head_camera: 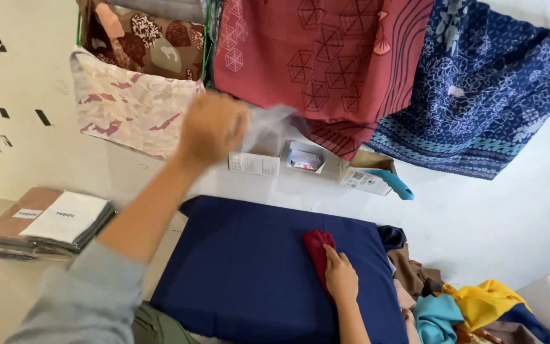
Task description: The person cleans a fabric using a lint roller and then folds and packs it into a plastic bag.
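The right hand (342, 278) rests flat, fingers together, pressing a folded dark red cloth (318, 250) onto the navy board (249, 267) on the surface. The left hand (211, 127) is raised, fingers pinching a thin clear plastic bag (268, 124). This looks like packing: the bag next needs opening to take the cloth.

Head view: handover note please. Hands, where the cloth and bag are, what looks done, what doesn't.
Left hand: raised, blurred, closed on a thin clear plastic bag in front of the hanging patterned fabrics.
Right hand: flat, pressing a folded dark red cloth on the navy padded board.
Done: red cloth is folded; a stack of bagged, labelled cloths sits far left.
Left: red cloth is not yet bagged; loose coloured cloths are piled at right, unfolded.
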